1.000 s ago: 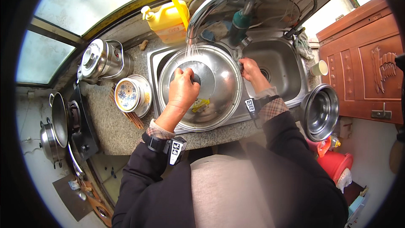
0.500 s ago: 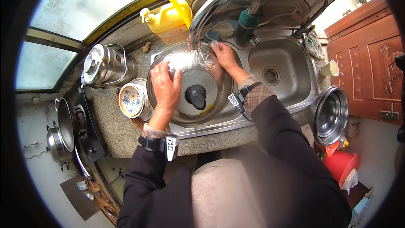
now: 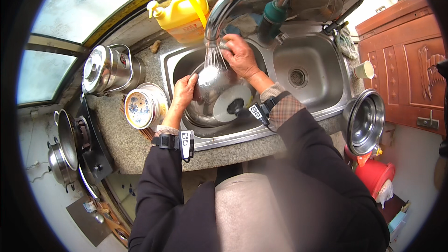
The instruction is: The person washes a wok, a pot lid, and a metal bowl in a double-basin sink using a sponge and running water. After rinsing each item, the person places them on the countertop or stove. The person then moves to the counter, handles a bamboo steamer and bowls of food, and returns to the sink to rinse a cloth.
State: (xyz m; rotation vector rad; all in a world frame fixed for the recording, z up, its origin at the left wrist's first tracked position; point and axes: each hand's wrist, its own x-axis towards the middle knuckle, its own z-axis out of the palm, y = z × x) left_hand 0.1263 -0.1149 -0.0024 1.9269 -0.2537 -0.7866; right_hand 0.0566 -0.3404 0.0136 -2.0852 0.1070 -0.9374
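A clear lid with a grey centre and black knob (image 3: 210,86) is tilted inside the left sink basin (image 3: 205,141). Water from the curved chrome faucet (image 3: 228,7) runs onto its upper part. My left hand (image 3: 184,92) grips the lid's left rim, thumb on top. By the lid's far side, close to the stream, my right hand (image 3: 241,59) has curled fingers. Something small and greyish shows at those fingertips, too unclear to name.
Left of the sink stand stacked bowls (image 3: 140,108) and a lidded steel pot (image 3: 109,71). Behind are a yellow pump bottle (image 3: 184,18) and a teal bottle (image 3: 273,18). Right lie the second basin (image 3: 322,79), a paper cup (image 3: 364,70) and steel bowls (image 3: 366,121).
The lid has gone from lying nearly flat across the basin to tilted down inside it. My left hand now grips its rim instead of resting on top; my right hand's fingers have curled.
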